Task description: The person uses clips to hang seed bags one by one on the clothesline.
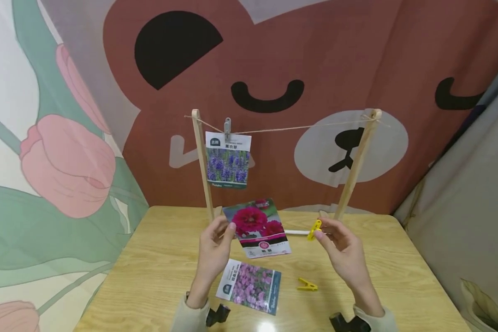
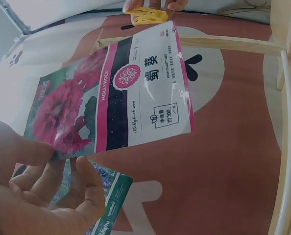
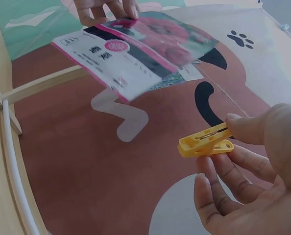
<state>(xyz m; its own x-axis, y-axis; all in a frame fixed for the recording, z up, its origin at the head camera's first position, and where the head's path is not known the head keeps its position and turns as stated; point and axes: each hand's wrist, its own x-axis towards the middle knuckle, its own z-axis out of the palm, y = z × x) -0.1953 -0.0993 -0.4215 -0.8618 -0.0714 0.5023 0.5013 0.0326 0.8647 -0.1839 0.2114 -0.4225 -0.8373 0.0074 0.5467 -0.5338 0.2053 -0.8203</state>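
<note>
My left hand (image 1: 215, 244) pinches the left edge of a hollyhock seed packet (image 1: 260, 228) with deep pink flowers, tilted above the table. In the left wrist view the packet (image 2: 111, 93) shows its printed front, thumb on one side and fingers on the other. My right hand (image 1: 343, 249) pinches a yellow clothespin (image 1: 314, 229) between thumb and fingertips, a short way right of the packet. Seen from the right wrist, the clothespin (image 3: 206, 141) points toward the packet. A lavender seed packet (image 1: 228, 161) hangs from a string (image 1: 290, 128) by a grey clothespin (image 1: 227, 129).
Two wooden posts (image 1: 357, 166) hold the string at the table's back, with a white rod (image 1: 296, 232) low between them. A packet with pink-purple flowers (image 1: 251, 287) lies on the wooden table (image 1: 149, 276), and a second yellow clothespin (image 1: 307, 285) lies to its right. Behind hangs a bear-print curtain (image 1: 274, 55).
</note>
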